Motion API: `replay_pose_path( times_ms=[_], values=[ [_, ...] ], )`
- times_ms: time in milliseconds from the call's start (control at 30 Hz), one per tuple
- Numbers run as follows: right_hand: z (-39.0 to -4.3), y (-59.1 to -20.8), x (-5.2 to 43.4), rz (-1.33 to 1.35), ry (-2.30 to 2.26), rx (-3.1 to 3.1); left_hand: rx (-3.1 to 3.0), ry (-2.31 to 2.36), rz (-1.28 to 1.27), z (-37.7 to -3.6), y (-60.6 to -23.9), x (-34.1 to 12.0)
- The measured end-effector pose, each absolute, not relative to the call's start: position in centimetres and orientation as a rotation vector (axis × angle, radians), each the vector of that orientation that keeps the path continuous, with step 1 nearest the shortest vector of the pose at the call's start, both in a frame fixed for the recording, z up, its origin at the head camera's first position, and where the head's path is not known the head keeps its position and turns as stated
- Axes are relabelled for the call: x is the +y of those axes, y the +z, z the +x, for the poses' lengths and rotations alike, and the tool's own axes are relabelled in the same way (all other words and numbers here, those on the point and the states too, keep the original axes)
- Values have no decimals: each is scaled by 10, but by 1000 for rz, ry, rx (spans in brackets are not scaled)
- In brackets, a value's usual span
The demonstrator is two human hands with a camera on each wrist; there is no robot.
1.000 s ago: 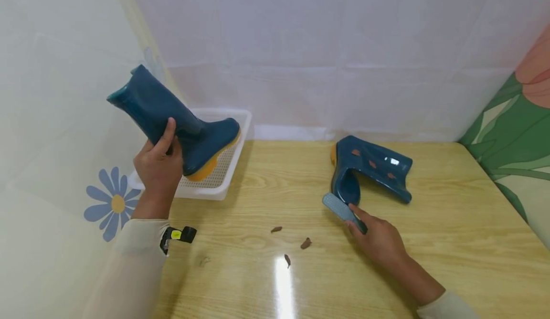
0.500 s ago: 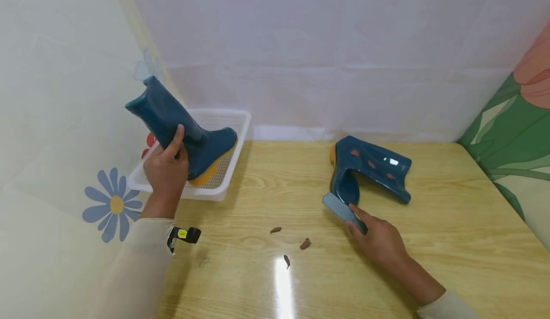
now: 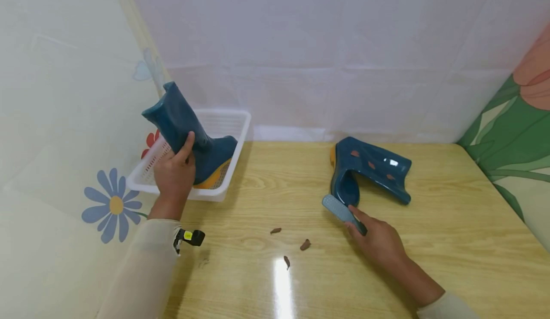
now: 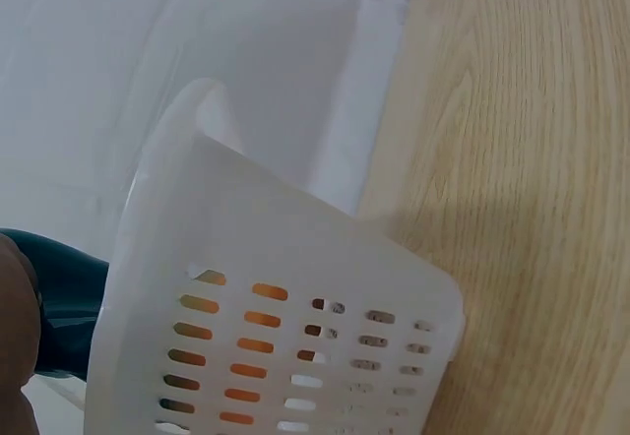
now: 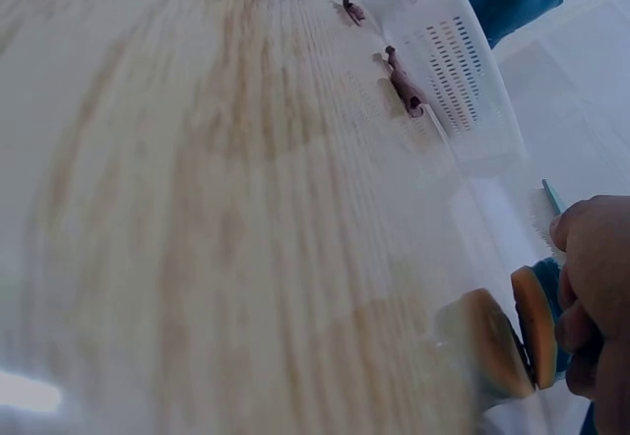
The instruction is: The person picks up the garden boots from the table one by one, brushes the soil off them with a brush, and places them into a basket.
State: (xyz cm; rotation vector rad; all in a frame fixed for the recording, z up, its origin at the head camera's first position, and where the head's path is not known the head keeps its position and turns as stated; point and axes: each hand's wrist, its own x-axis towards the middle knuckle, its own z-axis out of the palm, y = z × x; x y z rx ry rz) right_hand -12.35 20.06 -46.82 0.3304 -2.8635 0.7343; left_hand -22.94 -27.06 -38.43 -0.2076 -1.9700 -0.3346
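Note:
My left hand (image 3: pixel 175 175) grips a dark teal rubber boot (image 3: pixel 178 121) by its shaft, thumb along the side. The boot tilts, its yellow sole lowered inside a white plastic basket (image 3: pixel 234 166); in the left wrist view the sole's orange shows through the holes of the basket wall (image 4: pixel 285 218). Whether the sole touches the basket floor I cannot tell. On the right, my right hand (image 3: pixel 380 242) holds a grey-blue brush (image 3: pixel 339 207) by its dark handle. Just beyond the brush a second teal boot (image 3: pixel 374 161) lies on its side, several brown leaf bits on its shaft.
Three dry brown leaves, one of them a curled leaf (image 3: pixel 305 245), lie on the wooden table (image 3: pixel 240 271) between the hands. A white cloth wall (image 3: pixel 296 70) rises along the back edge, and a flower-printed panel (image 3: pixel 515 156) stands at the right.
My left hand has moved right and down, bringing the boot lower into the basket. The right hand, the brush and the lying boot have stayed nearly still.

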Motion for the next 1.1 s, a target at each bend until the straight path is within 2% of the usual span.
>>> replay_pose_path(
  times_ms=[400, 1100],
  values=[
    [-123, -467, 201, 342, 729, -2854, -2160, -229, -267, -222, -394, -267],
    [-123, -468, 202, 334, 722, -2855, -2397, -259, -663, -200, -400, -254]
  ],
)
